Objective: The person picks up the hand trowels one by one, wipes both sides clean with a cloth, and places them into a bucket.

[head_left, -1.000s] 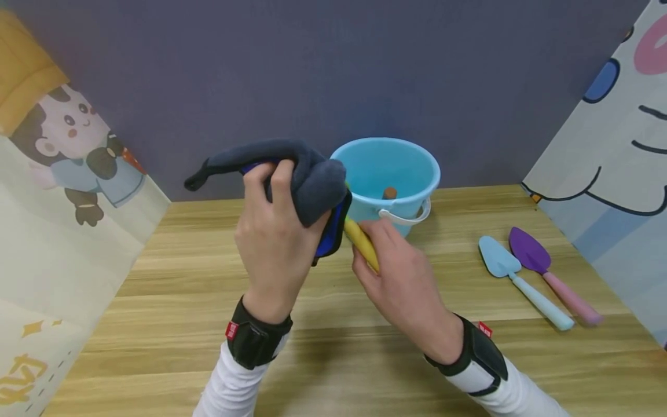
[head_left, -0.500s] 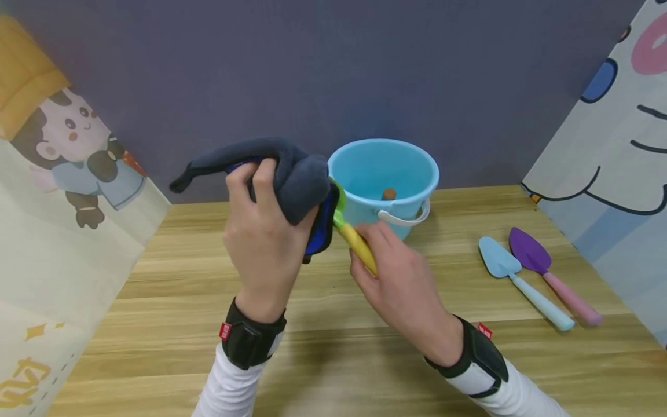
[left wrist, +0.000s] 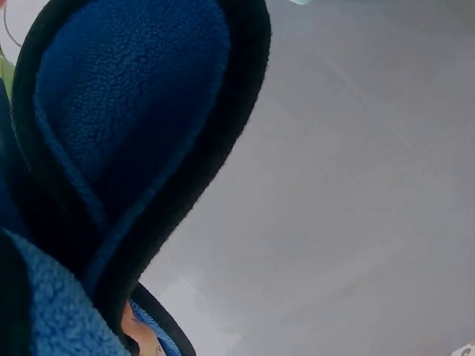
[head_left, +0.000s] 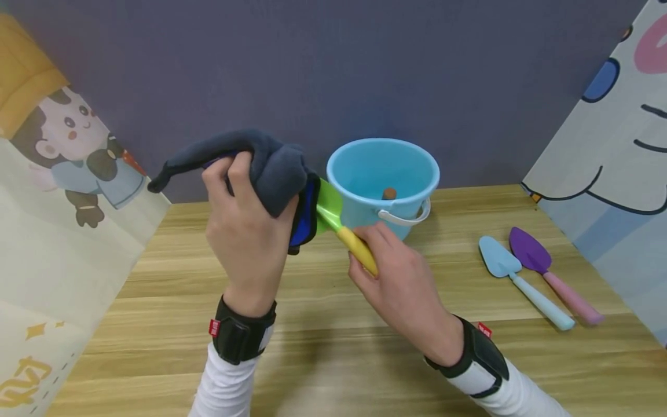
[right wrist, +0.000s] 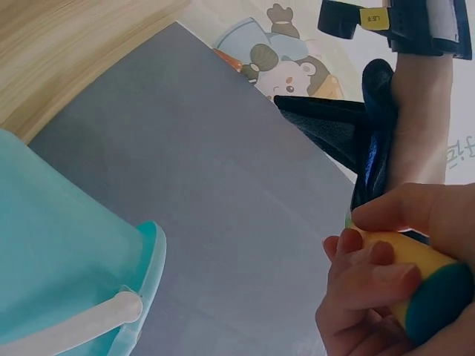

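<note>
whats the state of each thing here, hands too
Cloth, bunched, one end sticking out
Green trowel, raised, partly hidden by cloth
Left hand, gripping the cloth
Right hand, gripping the green trowel
Bucket, upright, brown object inside
Bucket handle, folded down
Blue trowel, lying on the table
Purple trowel, lying beside it

Blue trowel [head_left: 528,291] beside purple trowel [head_left: 557,284]

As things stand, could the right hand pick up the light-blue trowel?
Probably not yet: the right hand grips the yellow handle. With that released, the way looks free; nothing visible covers the light-blue trowel.
</note>
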Motion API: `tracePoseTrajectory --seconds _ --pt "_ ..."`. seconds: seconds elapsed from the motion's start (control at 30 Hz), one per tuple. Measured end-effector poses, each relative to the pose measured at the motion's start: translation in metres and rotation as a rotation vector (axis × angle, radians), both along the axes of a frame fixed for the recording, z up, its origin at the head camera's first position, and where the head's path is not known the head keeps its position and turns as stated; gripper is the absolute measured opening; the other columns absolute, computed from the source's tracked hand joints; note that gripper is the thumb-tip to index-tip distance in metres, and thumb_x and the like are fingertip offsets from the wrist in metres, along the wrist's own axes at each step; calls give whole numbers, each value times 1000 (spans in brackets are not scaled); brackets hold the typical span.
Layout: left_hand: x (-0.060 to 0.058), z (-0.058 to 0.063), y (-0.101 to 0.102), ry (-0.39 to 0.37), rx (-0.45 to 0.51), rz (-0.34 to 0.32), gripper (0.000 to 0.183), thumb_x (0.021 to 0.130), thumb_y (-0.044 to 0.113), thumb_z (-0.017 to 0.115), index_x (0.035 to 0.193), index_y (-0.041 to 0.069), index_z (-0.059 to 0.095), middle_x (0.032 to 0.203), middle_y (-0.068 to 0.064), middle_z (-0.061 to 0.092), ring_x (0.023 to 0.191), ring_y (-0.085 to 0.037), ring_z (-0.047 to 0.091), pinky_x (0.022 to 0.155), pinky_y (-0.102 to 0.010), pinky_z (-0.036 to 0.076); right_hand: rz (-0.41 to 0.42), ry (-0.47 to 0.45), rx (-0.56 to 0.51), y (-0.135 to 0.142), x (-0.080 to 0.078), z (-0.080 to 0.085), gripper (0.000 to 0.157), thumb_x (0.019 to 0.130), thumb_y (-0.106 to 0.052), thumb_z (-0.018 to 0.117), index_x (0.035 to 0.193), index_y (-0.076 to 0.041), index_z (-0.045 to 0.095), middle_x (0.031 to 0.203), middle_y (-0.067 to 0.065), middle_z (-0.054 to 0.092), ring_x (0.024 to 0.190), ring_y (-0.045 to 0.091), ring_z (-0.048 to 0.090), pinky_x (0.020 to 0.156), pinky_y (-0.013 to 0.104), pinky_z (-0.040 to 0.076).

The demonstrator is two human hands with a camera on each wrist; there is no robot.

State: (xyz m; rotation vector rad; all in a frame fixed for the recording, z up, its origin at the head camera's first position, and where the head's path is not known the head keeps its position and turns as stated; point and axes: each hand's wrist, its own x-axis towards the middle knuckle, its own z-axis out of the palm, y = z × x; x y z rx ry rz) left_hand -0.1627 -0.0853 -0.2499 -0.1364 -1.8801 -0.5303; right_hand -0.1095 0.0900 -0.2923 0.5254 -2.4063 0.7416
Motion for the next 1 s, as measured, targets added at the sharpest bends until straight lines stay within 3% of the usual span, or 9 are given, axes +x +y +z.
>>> tracePoseTrajectory --seconds 0.33,0.6,0.8,1.0 --pt "1 4 -13 0 61 23 52 87 40 63 121 1 54 110 -28 56 95 -34 61 65 -59 58 14 6 -2 -3 -1 0 22 80 -10 68 101 -5 68 85 7 62 62 12 51 51 26 51" --pt "-4 4 -12 -47 30 -31 53 87 38 64 123 0 53 112 -26 54 91 -36 62 67 -57 59 -46 92 12 18 -10 3 24 74 -7 72 97 0 71 93 17 56 73 22 54 58 37 56" --pt "-6 4 -11 -41 13 -42 54 87 40 63 122 0 53 113 -26 54 92 -36 63 70 -56 60 -110 69 67 42 -36 20 27 82 -9 68 107 1 66 92 16 71 66 23 58 53 41 51" --pt "-5 3 -12 -44 4 -44 54 87 41 63 121 1 52 112 -26 54 89 -36 63 67 -55 60 -162 -19 151 65 -70 39 25 88 -12 65 108 1 63 88 18 67 63 28 57 49 41 47"
